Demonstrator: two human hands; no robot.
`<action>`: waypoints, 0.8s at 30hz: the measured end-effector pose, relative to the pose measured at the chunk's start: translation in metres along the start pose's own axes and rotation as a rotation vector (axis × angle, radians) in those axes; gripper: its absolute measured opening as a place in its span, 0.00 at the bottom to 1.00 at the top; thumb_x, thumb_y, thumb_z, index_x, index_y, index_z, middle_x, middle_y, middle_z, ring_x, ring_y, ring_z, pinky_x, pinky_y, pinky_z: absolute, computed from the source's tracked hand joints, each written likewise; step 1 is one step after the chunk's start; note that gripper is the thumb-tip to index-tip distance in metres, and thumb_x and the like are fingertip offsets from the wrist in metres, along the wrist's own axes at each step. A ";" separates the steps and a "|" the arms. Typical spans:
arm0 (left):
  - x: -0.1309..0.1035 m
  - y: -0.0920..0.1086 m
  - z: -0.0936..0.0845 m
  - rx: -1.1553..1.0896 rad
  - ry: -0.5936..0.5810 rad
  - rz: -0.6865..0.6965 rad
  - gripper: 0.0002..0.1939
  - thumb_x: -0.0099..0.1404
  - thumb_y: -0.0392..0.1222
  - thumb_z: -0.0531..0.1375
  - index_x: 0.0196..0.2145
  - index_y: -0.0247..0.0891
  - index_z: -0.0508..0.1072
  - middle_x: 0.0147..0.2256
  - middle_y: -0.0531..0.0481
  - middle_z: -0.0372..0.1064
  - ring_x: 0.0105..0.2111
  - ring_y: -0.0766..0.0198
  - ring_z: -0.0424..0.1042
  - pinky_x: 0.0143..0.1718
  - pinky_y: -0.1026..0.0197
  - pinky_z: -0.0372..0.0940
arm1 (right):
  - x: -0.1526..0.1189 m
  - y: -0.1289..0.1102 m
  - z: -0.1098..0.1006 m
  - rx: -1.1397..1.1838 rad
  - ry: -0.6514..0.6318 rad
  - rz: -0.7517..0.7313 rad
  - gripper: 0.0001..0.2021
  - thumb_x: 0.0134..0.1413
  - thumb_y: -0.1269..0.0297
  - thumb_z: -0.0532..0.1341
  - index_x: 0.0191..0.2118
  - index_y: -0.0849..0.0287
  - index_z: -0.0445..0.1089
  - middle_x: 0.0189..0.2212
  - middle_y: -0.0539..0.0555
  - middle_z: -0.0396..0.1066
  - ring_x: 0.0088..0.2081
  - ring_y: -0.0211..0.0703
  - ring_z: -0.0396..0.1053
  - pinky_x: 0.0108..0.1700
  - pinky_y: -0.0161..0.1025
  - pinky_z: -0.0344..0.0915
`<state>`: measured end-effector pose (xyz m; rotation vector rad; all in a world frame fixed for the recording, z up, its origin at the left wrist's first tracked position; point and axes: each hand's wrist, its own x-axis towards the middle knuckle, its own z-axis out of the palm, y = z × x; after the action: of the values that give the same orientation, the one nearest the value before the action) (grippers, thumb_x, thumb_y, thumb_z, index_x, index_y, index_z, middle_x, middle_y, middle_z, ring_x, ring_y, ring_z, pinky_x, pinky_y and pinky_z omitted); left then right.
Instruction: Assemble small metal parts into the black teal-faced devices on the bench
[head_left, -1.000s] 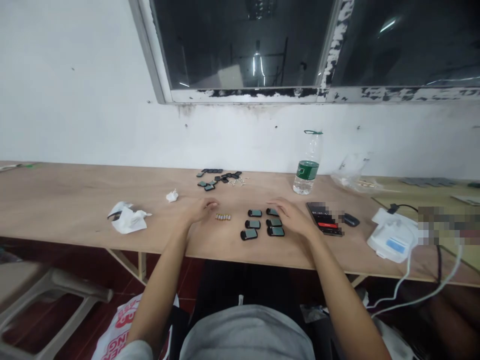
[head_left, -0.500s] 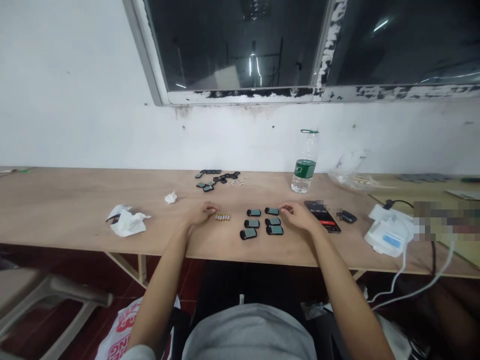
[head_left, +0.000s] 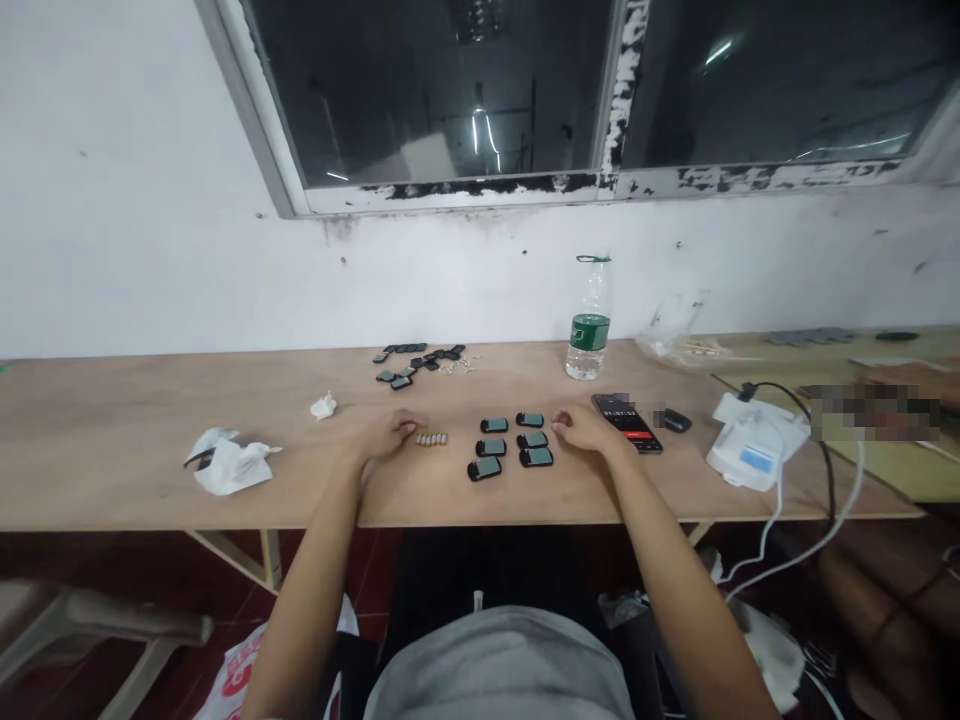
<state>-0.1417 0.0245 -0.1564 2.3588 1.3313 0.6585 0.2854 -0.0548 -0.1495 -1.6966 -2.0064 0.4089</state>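
My left hand rests on the table with loosely curled fingers, just left of a short row of small batteries. Nothing shows in its grasp. To the right of the batteries, several small black devices with grey-green faces lie in two columns, among them a lower left device and an upper right device. Beside the right column lies my right hand, its fingers slightly bent and apart, holding nothing visible. A narrow gap separates its fingertips from the upper right device.
More black pieces and small white bits lie at the back. A water bottle, phone, dark oval object and white power strip stand rightward. Crumpled tissue lies left. Another person's arm is far right.
The view has turned slightly to the right. My right hand has drawn a little away from the upper right device. The batteries and devices keep their arrangement.
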 end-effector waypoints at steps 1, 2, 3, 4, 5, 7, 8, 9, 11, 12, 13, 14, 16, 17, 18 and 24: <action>0.001 -0.002 0.000 0.002 -0.001 0.002 0.25 0.64 0.60 0.54 0.42 0.39 0.79 0.47 0.41 0.76 0.48 0.51 0.74 0.55 0.49 0.66 | 0.000 -0.001 0.000 -0.006 -0.002 0.005 0.05 0.55 0.68 0.61 0.35 0.60 0.75 0.36 0.57 0.78 0.37 0.46 0.73 0.40 0.35 0.64; 0.001 -0.003 0.000 0.002 -0.007 0.003 0.24 0.63 0.60 0.54 0.42 0.39 0.79 0.47 0.42 0.77 0.48 0.51 0.74 0.55 0.49 0.66 | 0.000 -0.002 -0.001 -0.011 -0.003 0.009 0.05 0.56 0.68 0.61 0.35 0.60 0.75 0.36 0.58 0.78 0.38 0.46 0.73 0.40 0.36 0.64; 0.002 -0.003 0.000 0.000 -0.010 0.001 0.24 0.63 0.60 0.54 0.42 0.39 0.79 0.46 0.42 0.77 0.48 0.51 0.74 0.55 0.49 0.66 | -0.001 -0.002 -0.001 -0.015 -0.006 0.010 0.05 0.56 0.68 0.61 0.35 0.60 0.75 0.36 0.58 0.78 0.38 0.47 0.73 0.40 0.36 0.64; 0.002 -0.003 0.000 -0.003 -0.011 -0.003 0.24 0.63 0.60 0.55 0.41 0.39 0.79 0.46 0.42 0.77 0.47 0.51 0.74 0.54 0.49 0.67 | -0.001 -0.003 -0.001 -0.018 -0.009 0.010 0.06 0.57 0.67 0.61 0.35 0.61 0.75 0.36 0.58 0.78 0.38 0.47 0.73 0.41 0.36 0.65; 0.002 -0.003 0.000 -0.007 -0.007 -0.009 0.24 0.62 0.60 0.55 0.41 0.40 0.79 0.46 0.42 0.77 0.47 0.51 0.74 0.54 0.49 0.67 | -0.001 -0.003 -0.002 -0.019 -0.010 0.006 0.07 0.58 0.67 0.60 0.36 0.61 0.75 0.37 0.59 0.78 0.39 0.48 0.73 0.42 0.37 0.65; 0.002 -0.001 -0.001 -0.018 0.003 -0.010 0.25 0.62 0.61 0.55 0.41 0.40 0.80 0.45 0.42 0.77 0.46 0.50 0.74 0.53 0.49 0.67 | -0.001 -0.003 -0.001 -0.016 0.005 -0.024 0.09 0.59 0.68 0.59 0.40 0.61 0.76 0.40 0.60 0.78 0.42 0.50 0.73 0.46 0.39 0.66; 0.001 0.001 -0.001 -0.025 0.005 -0.007 0.25 0.62 0.62 0.55 0.41 0.40 0.80 0.45 0.42 0.77 0.46 0.50 0.74 0.53 0.48 0.67 | -0.001 -0.003 0.000 -0.010 0.022 -0.054 0.11 0.59 0.70 0.58 0.44 0.62 0.76 0.44 0.61 0.77 0.45 0.50 0.73 0.49 0.40 0.65; 0.001 0.002 -0.002 -0.033 0.005 -0.004 0.26 0.63 0.63 0.55 0.40 0.40 0.80 0.45 0.42 0.77 0.46 0.50 0.74 0.53 0.48 0.67 | -0.001 -0.003 0.001 0.000 0.042 -0.093 0.14 0.60 0.72 0.56 0.48 0.61 0.75 0.47 0.61 0.75 0.48 0.50 0.72 0.52 0.41 0.65; -0.001 0.006 -0.004 -0.055 -0.001 -0.006 0.28 0.64 0.66 0.53 0.41 0.40 0.79 0.45 0.42 0.77 0.46 0.49 0.74 0.54 0.48 0.66 | 0.001 -0.002 0.005 0.021 0.058 -0.182 0.20 0.61 0.75 0.53 0.55 0.59 0.72 0.53 0.60 0.72 0.54 0.49 0.69 0.58 0.42 0.62; -0.002 0.008 -0.006 -0.064 -0.010 -0.015 0.30 0.64 0.67 0.51 0.42 0.40 0.79 0.45 0.43 0.77 0.46 0.49 0.74 0.53 0.48 0.66 | 0.003 -0.001 0.007 0.028 0.047 -0.218 0.22 0.62 0.76 0.51 0.57 0.58 0.71 0.54 0.60 0.71 0.55 0.48 0.68 0.59 0.42 0.61; -0.003 0.011 -0.007 -0.070 -0.024 -0.026 0.31 0.65 0.68 0.50 0.42 0.40 0.79 0.45 0.43 0.77 0.46 0.49 0.74 0.53 0.49 0.67 | 0.004 -0.001 0.009 0.032 0.024 -0.241 0.22 0.62 0.75 0.51 0.57 0.56 0.71 0.54 0.59 0.70 0.55 0.47 0.67 0.60 0.43 0.60; -0.004 0.014 -0.009 -0.070 -0.041 -0.037 0.32 0.65 0.68 0.49 0.42 0.39 0.79 0.44 0.43 0.77 0.46 0.49 0.75 0.52 0.50 0.67 | 0.005 -0.001 0.010 0.033 -0.002 -0.253 0.21 0.63 0.74 0.51 0.57 0.56 0.72 0.53 0.59 0.71 0.55 0.47 0.67 0.61 0.43 0.60; -0.006 0.021 -0.013 -0.060 -0.071 -0.056 0.32 0.63 0.69 0.52 0.43 0.39 0.78 0.45 0.43 0.77 0.45 0.49 0.75 0.50 0.51 0.68 | 0.005 -0.002 0.012 0.034 -0.025 -0.253 0.18 0.64 0.70 0.53 0.54 0.56 0.74 0.52 0.58 0.72 0.55 0.49 0.68 0.61 0.45 0.60; -0.007 0.024 -0.014 -0.050 -0.082 -0.067 0.32 0.61 0.69 0.56 0.45 0.39 0.78 0.46 0.43 0.77 0.45 0.49 0.75 0.50 0.52 0.69 | 0.005 -0.004 0.011 0.038 -0.020 -0.247 0.17 0.64 0.68 0.55 0.52 0.57 0.75 0.51 0.58 0.73 0.54 0.49 0.68 0.60 0.45 0.60; -0.008 0.027 -0.016 -0.038 -0.087 -0.081 0.32 0.57 0.68 0.60 0.46 0.39 0.78 0.47 0.43 0.76 0.46 0.49 0.75 0.49 0.52 0.69 | 0.005 -0.005 0.011 0.041 -0.006 -0.237 0.15 0.63 0.67 0.55 0.51 0.57 0.76 0.50 0.58 0.74 0.53 0.50 0.69 0.59 0.44 0.61; -0.011 0.035 -0.021 -0.013 -0.086 -0.104 0.31 0.42 0.59 0.72 0.42 0.42 0.80 0.38 0.46 0.79 0.38 0.50 0.78 0.40 0.55 0.72 | 0.002 -0.006 0.006 0.001 0.086 -0.096 0.07 0.59 0.68 0.60 0.39 0.60 0.77 0.40 0.58 0.78 0.42 0.48 0.73 0.46 0.39 0.66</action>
<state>-0.1340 -0.0007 -0.1236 2.2630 1.3967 0.5279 0.2767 -0.0537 -0.1507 -1.5827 -2.0150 0.2997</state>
